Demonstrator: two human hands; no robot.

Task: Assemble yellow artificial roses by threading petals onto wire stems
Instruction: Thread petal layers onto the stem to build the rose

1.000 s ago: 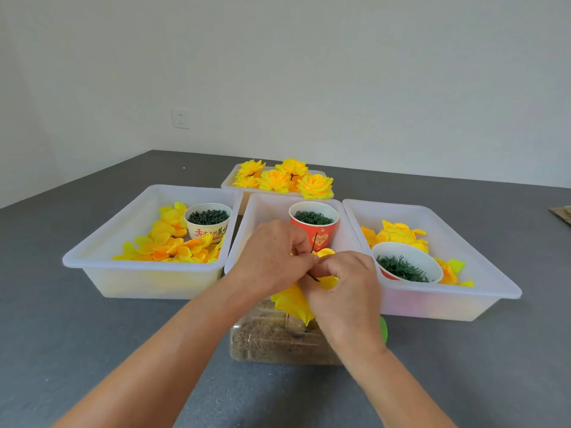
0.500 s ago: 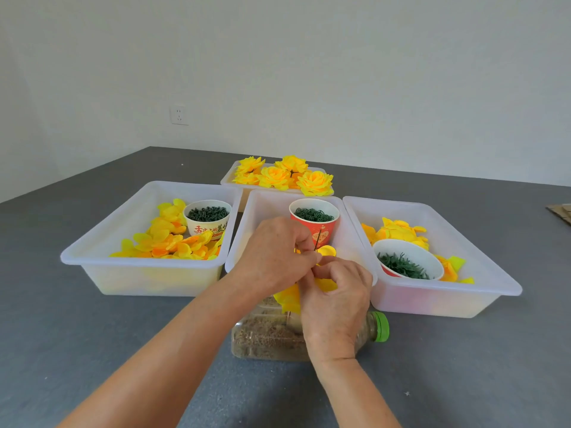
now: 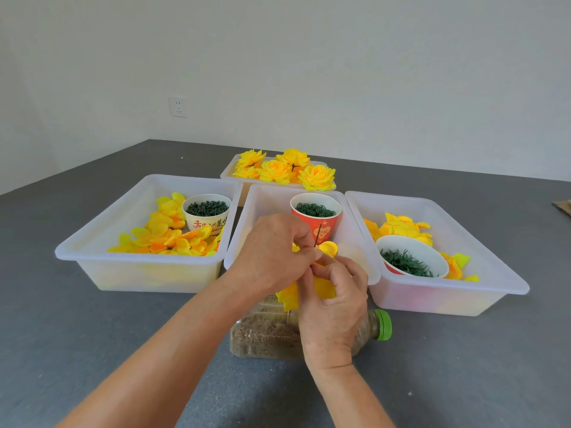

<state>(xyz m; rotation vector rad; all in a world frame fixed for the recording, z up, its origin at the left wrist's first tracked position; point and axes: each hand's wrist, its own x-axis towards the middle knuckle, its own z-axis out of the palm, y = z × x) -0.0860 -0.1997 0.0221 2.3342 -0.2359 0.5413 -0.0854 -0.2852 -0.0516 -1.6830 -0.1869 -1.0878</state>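
My left hand [image 3: 272,251] pinches a thin dark wire stem [image 3: 318,235] that pokes up in front of the red cup. Just below and to the right, my right hand [image 3: 335,307] grips yellow petals [image 3: 324,288] gathered around that wire. Both hands meet above the front rim of the middle tray [image 3: 262,199]. A small yellow petal [image 3: 329,248] lies in the tray just beyond my fingers. Most of the wire is hidden by my fingers and the petals.
Left tray [image 3: 102,223] holds loose yellow petals [image 3: 173,236] and a white cup [image 3: 206,211] of green parts. Red cup [image 3: 315,219] of green rings stands in the middle tray. Right tray [image 3: 482,257] has petals and a bowl [image 3: 411,257]. Finished roses [image 3: 285,169] fill the far tray. A bottle [image 3: 272,332] lies under my hands.
My hands rose slightly and the wire tip now shows above my left fingers. My right hand has slid lower on the petals, uncovering the bottle's green cap.
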